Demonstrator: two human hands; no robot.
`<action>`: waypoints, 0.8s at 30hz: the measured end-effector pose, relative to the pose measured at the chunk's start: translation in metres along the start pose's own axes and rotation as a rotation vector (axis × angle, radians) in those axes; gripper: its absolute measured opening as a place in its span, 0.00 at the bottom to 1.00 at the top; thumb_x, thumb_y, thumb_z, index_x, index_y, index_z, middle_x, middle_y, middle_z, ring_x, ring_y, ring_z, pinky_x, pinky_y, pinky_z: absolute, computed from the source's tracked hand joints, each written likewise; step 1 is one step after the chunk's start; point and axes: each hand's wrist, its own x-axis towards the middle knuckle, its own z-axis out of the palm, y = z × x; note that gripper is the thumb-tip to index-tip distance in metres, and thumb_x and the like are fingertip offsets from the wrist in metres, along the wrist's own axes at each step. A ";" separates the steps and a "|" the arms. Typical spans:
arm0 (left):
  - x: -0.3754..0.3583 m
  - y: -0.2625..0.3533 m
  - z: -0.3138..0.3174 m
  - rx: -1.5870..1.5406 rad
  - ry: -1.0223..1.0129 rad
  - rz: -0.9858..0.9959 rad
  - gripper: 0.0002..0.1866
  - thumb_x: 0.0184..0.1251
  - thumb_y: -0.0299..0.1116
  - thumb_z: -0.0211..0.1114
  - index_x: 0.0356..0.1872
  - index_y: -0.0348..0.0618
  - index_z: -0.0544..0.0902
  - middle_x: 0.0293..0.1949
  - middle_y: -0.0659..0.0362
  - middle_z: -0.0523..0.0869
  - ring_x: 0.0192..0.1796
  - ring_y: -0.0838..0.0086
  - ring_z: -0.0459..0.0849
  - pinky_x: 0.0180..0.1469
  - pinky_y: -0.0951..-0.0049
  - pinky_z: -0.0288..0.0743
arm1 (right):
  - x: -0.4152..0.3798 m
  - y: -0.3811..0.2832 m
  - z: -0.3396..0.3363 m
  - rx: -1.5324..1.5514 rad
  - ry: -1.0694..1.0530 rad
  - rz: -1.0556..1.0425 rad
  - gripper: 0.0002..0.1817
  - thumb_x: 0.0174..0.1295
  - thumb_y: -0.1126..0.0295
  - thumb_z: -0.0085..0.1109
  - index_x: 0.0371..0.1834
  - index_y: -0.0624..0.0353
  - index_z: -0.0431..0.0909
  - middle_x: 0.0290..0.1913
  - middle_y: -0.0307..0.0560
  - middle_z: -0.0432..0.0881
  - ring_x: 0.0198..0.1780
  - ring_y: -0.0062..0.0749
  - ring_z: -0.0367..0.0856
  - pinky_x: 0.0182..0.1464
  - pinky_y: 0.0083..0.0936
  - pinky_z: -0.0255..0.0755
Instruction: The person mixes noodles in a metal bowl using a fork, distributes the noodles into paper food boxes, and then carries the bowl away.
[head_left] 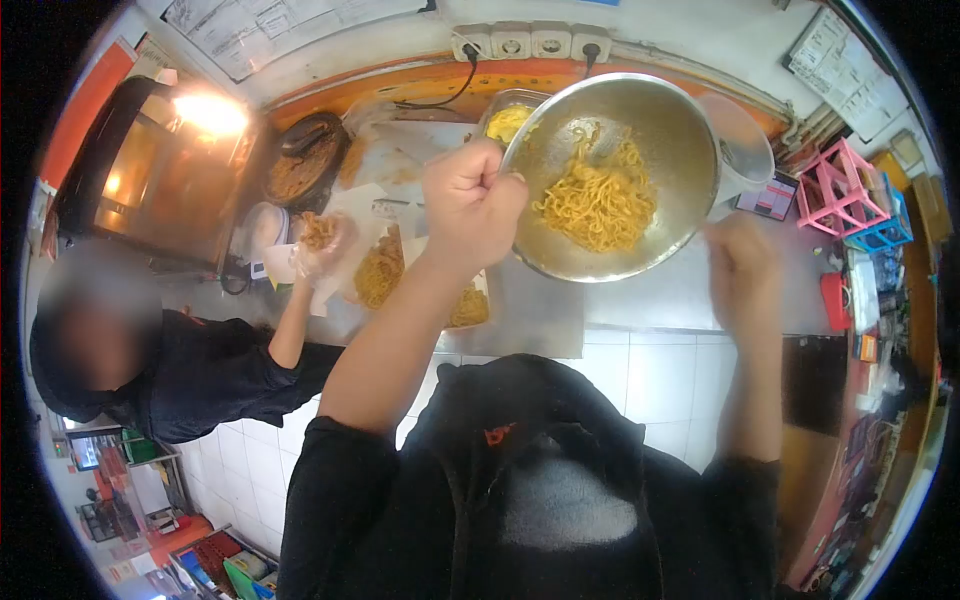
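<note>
Your left hand (470, 205) is closed on the rim of the round, shiny steel bowl (660, 130), holding it tilted above the counter (650, 295) with a heap of yellow noodles (598, 205) inside. Your right hand (742, 268) is blurred beside the bowl; I cannot tell whether it is open. To your left, a co-worker's gloved hand (318, 245) holds fried noodles over a paper-lined tray (470, 310) of more.

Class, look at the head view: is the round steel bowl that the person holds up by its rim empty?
No: the round steel bowl, gripped at its rim by the left hand, holds a heap of yellow noodles.
</note>
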 end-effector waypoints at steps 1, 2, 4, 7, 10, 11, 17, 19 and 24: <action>0.001 -0.001 0.000 0.018 0.006 0.019 0.12 0.46 0.20 0.56 0.14 0.39 0.62 0.14 0.63 0.61 0.20 0.82 0.57 0.20 0.75 0.53 | -0.002 0.000 0.001 -0.001 0.001 0.002 0.07 0.52 0.86 0.57 0.33 0.66 0.78 0.28 0.52 0.74 0.29 0.44 0.77 0.32 0.31 0.71; 0.002 -0.003 -0.001 0.018 0.004 0.018 0.12 0.46 0.20 0.56 0.14 0.39 0.62 0.14 0.63 0.61 0.20 0.82 0.57 0.20 0.75 0.53 | -0.005 0.000 0.003 0.075 -0.034 0.034 0.06 0.53 0.85 0.57 0.33 0.66 0.78 0.28 0.53 0.75 0.29 0.44 0.77 0.31 0.32 0.70; 0.002 -0.010 -0.004 0.006 -0.033 -0.001 0.12 0.47 0.20 0.56 0.14 0.40 0.61 0.14 0.64 0.61 0.20 0.83 0.57 0.20 0.76 0.53 | -0.004 0.000 0.003 0.151 -0.069 0.070 0.06 0.53 0.85 0.57 0.34 0.66 0.78 0.28 0.53 0.75 0.29 0.44 0.77 0.31 0.33 0.70; -0.004 -0.022 -0.006 -0.143 -0.044 -0.187 0.12 0.48 0.20 0.55 0.14 0.40 0.60 0.14 0.66 0.62 0.21 0.85 0.58 0.21 0.77 0.53 | 0.006 -0.003 0.006 0.028 0.103 0.129 0.07 0.53 0.85 0.57 0.34 0.64 0.79 0.29 0.52 0.76 0.29 0.43 0.77 0.30 0.33 0.71; -0.003 -0.019 -0.005 -0.164 -0.097 -0.184 0.12 0.49 0.20 0.54 0.14 0.40 0.61 0.15 0.67 0.63 0.22 0.86 0.58 0.21 0.77 0.53 | 0.015 -0.012 0.019 -0.057 0.216 0.031 0.07 0.53 0.84 0.58 0.33 0.62 0.79 0.29 0.50 0.76 0.28 0.42 0.77 0.30 0.33 0.71; -0.003 -0.021 -0.006 -0.163 -0.098 -0.185 0.12 0.49 0.20 0.54 0.14 0.40 0.61 0.15 0.67 0.63 0.22 0.86 0.58 0.21 0.77 0.53 | 0.015 -0.012 0.024 0.014 0.109 -0.028 0.06 0.54 0.83 0.58 0.33 0.60 0.80 0.29 0.50 0.77 0.28 0.42 0.77 0.30 0.33 0.72; 0.001 -0.025 -0.019 -0.035 -0.026 -0.138 0.12 0.51 0.21 0.55 0.14 0.41 0.63 0.15 0.69 0.66 0.21 0.86 0.61 0.21 0.79 0.54 | 0.020 -0.005 0.021 0.064 -0.038 0.001 0.07 0.55 0.79 0.60 0.36 0.59 0.81 0.31 0.48 0.79 0.29 0.39 0.79 0.32 0.29 0.73; 0.010 -0.015 -0.019 -0.076 0.089 -0.291 0.10 0.54 0.23 0.55 0.15 0.41 0.68 0.16 0.70 0.67 0.21 0.86 0.63 0.21 0.79 0.55 | 0.029 -0.007 0.022 0.030 0.013 0.164 0.09 0.54 0.78 0.61 0.39 0.59 0.81 0.32 0.48 0.79 0.31 0.37 0.80 0.33 0.27 0.74; 0.026 -0.023 -0.027 -0.365 0.234 -0.408 0.08 0.55 0.24 0.55 0.17 0.41 0.72 0.16 0.69 0.69 0.19 0.86 0.63 0.20 0.80 0.57 | 0.060 -0.009 0.028 0.126 0.159 0.022 0.12 0.54 0.78 0.62 0.43 0.60 0.82 0.30 0.47 0.80 0.33 0.35 0.80 0.35 0.28 0.73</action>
